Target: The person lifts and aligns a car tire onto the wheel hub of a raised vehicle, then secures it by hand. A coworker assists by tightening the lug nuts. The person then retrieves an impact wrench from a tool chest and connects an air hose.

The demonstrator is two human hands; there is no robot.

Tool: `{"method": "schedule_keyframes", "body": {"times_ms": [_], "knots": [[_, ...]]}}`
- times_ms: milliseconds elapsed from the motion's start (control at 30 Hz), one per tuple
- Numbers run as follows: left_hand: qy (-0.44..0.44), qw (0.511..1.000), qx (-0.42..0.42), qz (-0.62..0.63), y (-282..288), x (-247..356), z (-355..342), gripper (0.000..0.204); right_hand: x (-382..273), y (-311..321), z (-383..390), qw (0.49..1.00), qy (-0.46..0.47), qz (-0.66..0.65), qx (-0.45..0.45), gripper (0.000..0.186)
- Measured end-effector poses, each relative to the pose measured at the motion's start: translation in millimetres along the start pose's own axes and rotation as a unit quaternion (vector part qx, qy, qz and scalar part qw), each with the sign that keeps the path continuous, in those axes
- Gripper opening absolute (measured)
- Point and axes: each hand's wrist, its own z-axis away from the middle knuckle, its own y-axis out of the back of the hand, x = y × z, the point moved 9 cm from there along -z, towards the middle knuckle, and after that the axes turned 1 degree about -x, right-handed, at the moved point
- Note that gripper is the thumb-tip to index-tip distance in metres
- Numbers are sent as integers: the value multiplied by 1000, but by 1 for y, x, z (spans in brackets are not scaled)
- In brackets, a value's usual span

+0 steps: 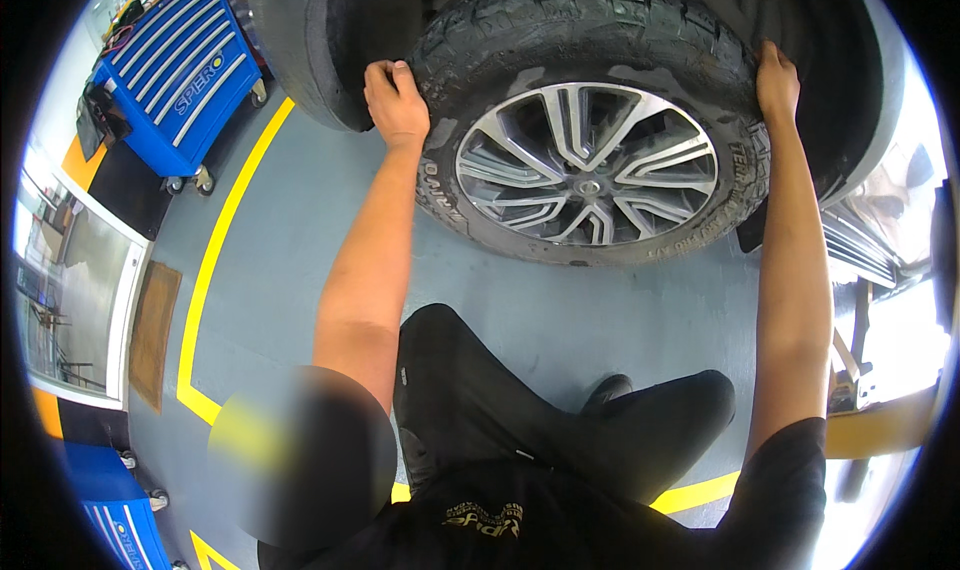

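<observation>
A large wheel (pixel 588 188) with a black, chunky-treaded tyre (pixel 640 50) and a silver-and-dark spoked alloy rim is in front of me, inside a dark wheel arch. Against the tyre's left side, my left hand (pixel 398 105) is closed, thumb up and fingers curled. On the opposite side my right hand (pixel 777 82) grips the tyre's edge, its fingers partly hidden behind the tread. Both arms reach forward, nearly straight. The back of the wheel is out of sight.
Dark bodywork (pixel 305 40) curves down left of the wheel. A blue tool cabinet (pixel 180 80) on castors stands at the far left, another blue cabinet (pixel 110 500) at the lower left. Yellow lines (pixel 215 260) mark the grey floor. A yellow-orange beam (pixel 880 428) is at right.
</observation>
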Motion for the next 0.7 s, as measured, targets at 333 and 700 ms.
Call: {"method": "schedule_keyframes", "body": {"times_ms": [333,700], "knots": [[-7,1000,-1,19,-1,-2,-2,42,-16,8,-2,998,23,-22,50,59],[-7,1000,5,21,-6,-2,-2,37,3,6,3,997,58,-37,26,52]]}}
